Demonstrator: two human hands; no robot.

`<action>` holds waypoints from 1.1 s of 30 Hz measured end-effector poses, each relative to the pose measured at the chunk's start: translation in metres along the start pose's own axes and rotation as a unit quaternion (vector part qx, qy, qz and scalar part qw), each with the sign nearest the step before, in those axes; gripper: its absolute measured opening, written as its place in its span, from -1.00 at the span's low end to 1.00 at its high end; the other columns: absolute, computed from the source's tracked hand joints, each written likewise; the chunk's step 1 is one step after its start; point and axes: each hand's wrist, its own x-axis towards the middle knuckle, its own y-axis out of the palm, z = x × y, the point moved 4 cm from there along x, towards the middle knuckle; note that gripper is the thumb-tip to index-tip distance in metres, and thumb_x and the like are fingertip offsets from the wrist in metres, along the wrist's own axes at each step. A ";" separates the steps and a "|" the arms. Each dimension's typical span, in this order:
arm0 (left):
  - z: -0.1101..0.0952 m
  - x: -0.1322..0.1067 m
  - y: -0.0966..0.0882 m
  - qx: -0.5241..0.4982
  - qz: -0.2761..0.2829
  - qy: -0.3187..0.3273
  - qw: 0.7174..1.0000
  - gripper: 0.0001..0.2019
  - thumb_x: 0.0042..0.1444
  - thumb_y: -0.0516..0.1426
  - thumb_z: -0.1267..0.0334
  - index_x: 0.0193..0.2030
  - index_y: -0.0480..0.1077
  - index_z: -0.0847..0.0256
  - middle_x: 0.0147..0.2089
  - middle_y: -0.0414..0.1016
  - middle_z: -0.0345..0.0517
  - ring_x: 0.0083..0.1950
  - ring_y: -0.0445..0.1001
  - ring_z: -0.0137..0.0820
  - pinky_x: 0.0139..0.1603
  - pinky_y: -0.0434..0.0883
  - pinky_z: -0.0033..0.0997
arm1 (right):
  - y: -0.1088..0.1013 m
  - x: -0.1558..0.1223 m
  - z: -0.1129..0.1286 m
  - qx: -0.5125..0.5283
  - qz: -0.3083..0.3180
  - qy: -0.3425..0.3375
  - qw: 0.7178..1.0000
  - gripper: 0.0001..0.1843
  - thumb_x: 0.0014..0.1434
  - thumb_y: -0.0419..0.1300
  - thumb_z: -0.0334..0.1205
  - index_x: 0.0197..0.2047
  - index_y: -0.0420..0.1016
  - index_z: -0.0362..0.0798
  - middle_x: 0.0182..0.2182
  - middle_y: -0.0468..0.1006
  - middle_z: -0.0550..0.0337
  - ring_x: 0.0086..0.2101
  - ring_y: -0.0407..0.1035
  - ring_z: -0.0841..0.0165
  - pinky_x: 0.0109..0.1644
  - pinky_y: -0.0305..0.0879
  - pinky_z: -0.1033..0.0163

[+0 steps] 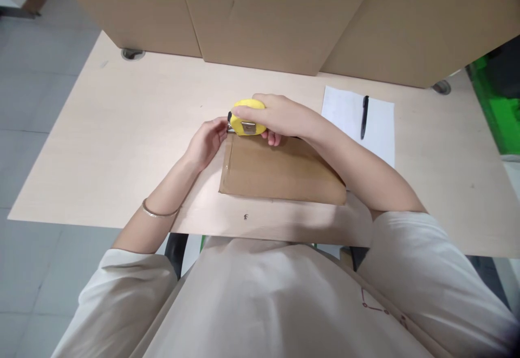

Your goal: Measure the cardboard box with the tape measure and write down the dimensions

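Observation:
A yellow tape measure [248, 117] with a metal clip is in my right hand [280, 114], thumb across its top. It sits at the far edge of a flat brown cardboard box [282, 171]. My left hand [206, 142] is at the box's far left corner, its fingers closed around the metal end of the tape, just left of the yellow case. Those fingertips are partly hidden. The box lies on the table, with my right forearm passing over its right side.
A white sheet of paper [341, 106] with a black pen [364, 117] on it lies to the right. Large cardboard panels [264, 17] stand along the back of the pale wooden table [122, 130]. Two cable holes are near the back edge. Something green [501, 119] is at the far right.

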 end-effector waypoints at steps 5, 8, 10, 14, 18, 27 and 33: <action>-0.001 0.002 0.003 0.026 -0.016 -0.004 1.000 -0.36 0.24 0.58 -0.46 0.05 0.82 0.09 0.18 0.94 0.03 0.37 0.83 0.08 0.61 0.62 0.12 | 0.002 0.004 -0.007 0.028 0.005 -0.017 0.999 -0.41 0.55 0.46 0.44 -0.01 0.48 0.08 -0.42 0.55 0.20 -0.49 0.49 0.23 -0.44 0.32 0.20; -0.002 0.001 -0.002 0.054 -0.025 0.004 0.998 -0.31 0.16 0.62 -0.53 0.04 0.88 0.07 0.20 0.96 0.03 0.40 0.83 0.07 0.64 0.60 0.06 | -0.009 -0.003 -0.012 0.037 0.014 -0.027 0.999 -0.41 0.52 0.51 0.41 -0.07 0.45 0.09 -0.41 0.54 0.20 -0.48 0.47 0.25 -0.44 0.32 0.20; -0.002 0.000 -0.005 0.069 -0.025 0.004 0.997 -0.31 0.16 0.61 -0.54 0.05 0.91 0.05 0.23 0.96 0.04 0.41 0.83 0.06 0.63 0.60 0.02 | -0.024 -0.016 -0.022 0.045 0.012 -0.028 0.999 -0.42 0.49 0.56 0.35 -0.11 0.44 0.09 -0.40 0.54 0.20 -0.48 0.44 0.28 -0.43 0.31 0.20; -0.004 0.000 -0.007 0.083 -0.027 -0.001 0.996 -0.31 0.16 0.61 -0.54 0.06 0.93 0.04 0.24 0.96 0.04 0.38 0.84 0.05 0.60 0.63 0.01 | -0.068 -0.061 -0.066 0.065 -0.036 -0.006 0.997 -0.56 0.55 0.47 0.21 -0.13 0.47 0.09 -0.38 0.53 0.20 -0.50 0.36 0.32 -0.39 0.25 0.19; -0.007 -0.001 -0.004 0.076 -0.036 -0.010 0.996 -0.30 0.12 0.63 -0.54 0.05 0.93 0.06 0.21 0.96 0.06 0.34 0.85 0.04 0.58 0.65 0.02 | -0.111 -0.111 -0.125 0.069 -0.081 0.020 0.994 -0.67 0.54 0.39 0.11 -0.12 0.55 0.04 -0.39 0.56 0.13 -0.50 0.38 0.29 -0.33 0.28 0.11; -0.012 -0.005 -0.002 0.087 -0.060 -0.025 0.994 -0.26 0.09 0.64 -0.52 0.05 0.88 0.11 0.18 0.94 0.12 0.30 0.85 0.07 0.49 0.73 0.08 | -0.120 -0.118 -0.189 0.137 -0.099 0.043 0.985 -0.74 0.44 0.39 0.01 -0.14 0.68 -0.02 -0.38 0.64 0.07 -0.53 0.39 0.28 -0.39 0.31 0.12; -0.012 -0.006 -0.002 0.076 -0.064 -0.029 0.995 -0.28 0.07 0.66 -0.52 0.03 0.89 0.08 0.15 0.94 0.08 0.24 0.85 0.01 0.49 0.73 0.05 | -0.114 -0.104 -0.195 0.136 -0.073 0.037 0.987 -0.61 0.41 0.36 0.13 -0.20 0.69 -0.05 -0.46 0.56 0.10 -0.58 0.31 0.34 -0.46 0.31 0.18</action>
